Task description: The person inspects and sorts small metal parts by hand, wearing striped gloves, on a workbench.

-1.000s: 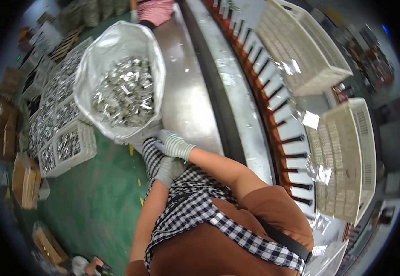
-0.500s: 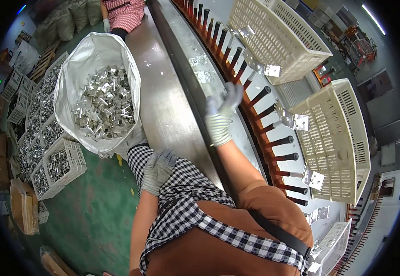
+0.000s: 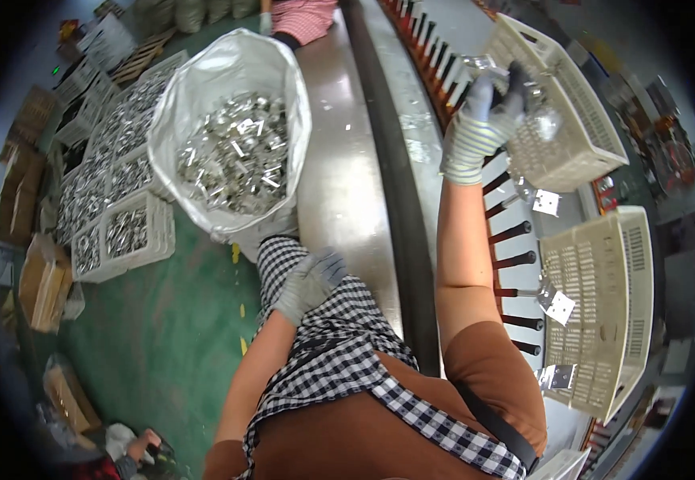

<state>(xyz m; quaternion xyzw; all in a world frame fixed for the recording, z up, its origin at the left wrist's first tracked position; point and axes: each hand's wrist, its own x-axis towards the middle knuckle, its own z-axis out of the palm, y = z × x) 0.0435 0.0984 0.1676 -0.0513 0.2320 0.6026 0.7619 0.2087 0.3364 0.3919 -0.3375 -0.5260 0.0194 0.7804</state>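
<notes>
My left hand [image 3: 311,284], in a grey-white glove, lies on the black-and-white checked apron [image 3: 355,320] over my leg, fingers stretched out and holding nothing. Out over the machine at the upper right is my right hand [image 3: 483,120], in a striped glove, with thumb and fingers apart. Shiny metal bracket plates [image 3: 545,124] are right beside its fingers, blurred; I cannot tell whether it touches one. Dark-tipped rods [image 3: 515,260] line the machine's edge, and some carry bent metal brackets with holes, such as one bracket [image 3: 557,307] beside the near crate.
A large white sack [image 3: 163,152] of small metal parts stands left of the steel table [image 3: 335,184]. Crates of metal parts [image 3: 159,232] cover the floor farther left. Cream crates [image 3: 635,280] stand beyond the rods. A co-worker's checked sleeve [image 3: 307,20] shows at the top.
My right hand has moved up and to the right, from over the machine's edge to the bracket plates by the far crate. The view has shifted; my left hand still rests on the apron.
</notes>
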